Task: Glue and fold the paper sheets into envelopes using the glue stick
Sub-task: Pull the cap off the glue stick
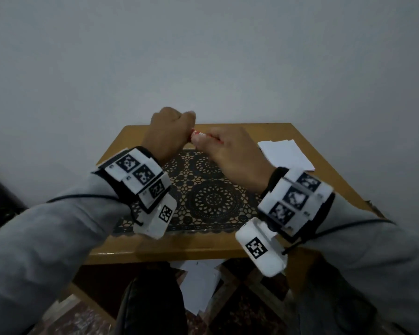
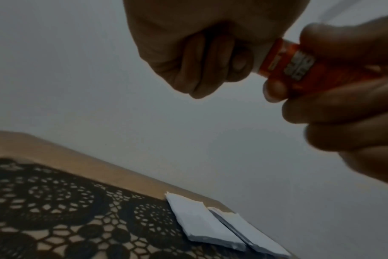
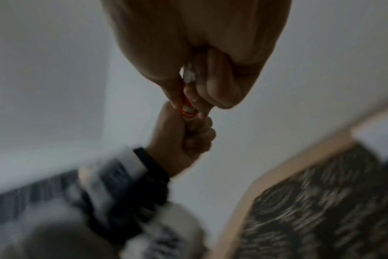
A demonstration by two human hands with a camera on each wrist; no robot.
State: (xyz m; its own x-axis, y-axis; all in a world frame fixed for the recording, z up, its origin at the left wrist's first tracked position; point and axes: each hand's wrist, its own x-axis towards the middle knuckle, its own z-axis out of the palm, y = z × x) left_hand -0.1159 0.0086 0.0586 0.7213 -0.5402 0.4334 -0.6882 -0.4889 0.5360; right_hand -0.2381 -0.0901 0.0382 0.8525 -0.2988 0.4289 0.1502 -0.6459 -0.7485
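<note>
Plain pale wall fills the background behind a small wooden table covered in the middle by a black lace mat. Both hands are raised together above the far edge of the table, meeting end to end on an orange glue stick. The left hand is curled into a fist round one end of the stick, so that end is hidden inside it. The right hand grips the orange barrel with fingers and thumb wrapped round it, white lettering showing between them. Whether the cap is on or off cannot be told. To the right of the right hand, a stack of white paper sheets lies on the table, well apart from both hands. Below the wrists, beyond the table's near edge, more white paper lies on the patterned floor.
</note>
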